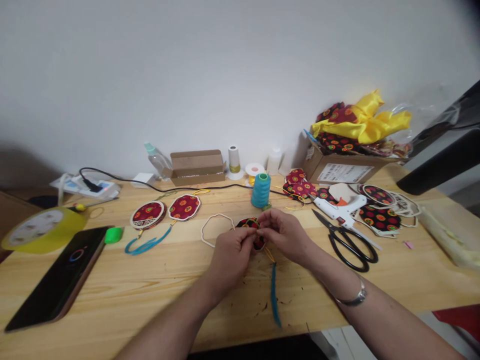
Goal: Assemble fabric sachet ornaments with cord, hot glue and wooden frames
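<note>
Left hand (230,257) and right hand (287,235) pinch patterned ornament (258,243) between closed fingers, center | Blue tassel (275,294) trails, lower center

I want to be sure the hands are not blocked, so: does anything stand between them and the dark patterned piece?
Nothing visible does: the left hand and right hand are both at the patterned piece. The blue thread cone stands beyond it, and the pale frame lies to its left, neither in between.

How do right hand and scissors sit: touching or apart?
Apart. The head view shows a strip of wooden tabletop between the right hand and the scissors.
</note>
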`<act>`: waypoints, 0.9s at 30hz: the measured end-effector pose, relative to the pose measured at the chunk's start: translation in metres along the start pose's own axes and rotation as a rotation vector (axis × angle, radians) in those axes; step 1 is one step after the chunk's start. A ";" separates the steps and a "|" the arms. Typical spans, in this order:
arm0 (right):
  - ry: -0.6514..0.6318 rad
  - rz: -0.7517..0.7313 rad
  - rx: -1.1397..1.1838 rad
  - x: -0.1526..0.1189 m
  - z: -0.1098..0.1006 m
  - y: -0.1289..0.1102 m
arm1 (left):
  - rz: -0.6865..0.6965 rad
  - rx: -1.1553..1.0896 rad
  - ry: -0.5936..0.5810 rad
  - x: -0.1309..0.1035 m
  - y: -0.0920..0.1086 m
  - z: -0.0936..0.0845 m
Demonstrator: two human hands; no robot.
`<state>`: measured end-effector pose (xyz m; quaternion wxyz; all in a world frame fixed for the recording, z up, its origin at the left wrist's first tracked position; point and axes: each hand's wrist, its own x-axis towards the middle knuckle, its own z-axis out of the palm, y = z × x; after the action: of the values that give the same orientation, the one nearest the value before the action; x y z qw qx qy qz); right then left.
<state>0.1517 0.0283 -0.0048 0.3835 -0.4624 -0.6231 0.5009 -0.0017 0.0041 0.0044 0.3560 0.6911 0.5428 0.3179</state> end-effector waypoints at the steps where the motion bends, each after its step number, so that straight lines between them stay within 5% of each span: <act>1: 0.002 0.002 -0.006 0.000 0.000 -0.001 | -0.008 -0.003 0.002 0.000 0.000 0.000; 15: 0.033 -0.011 -0.040 0.001 -0.003 0.002 | -0.003 -0.083 0.015 0.002 -0.001 0.000; 27: 0.000 0.108 0.225 0.005 -0.005 -0.009 | -0.271 -0.569 -0.112 0.006 0.003 -0.004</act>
<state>0.1537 0.0339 0.0054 0.4055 -0.4495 -0.5370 0.5875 -0.0018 0.0096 0.0094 0.6032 0.5016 0.4990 0.3681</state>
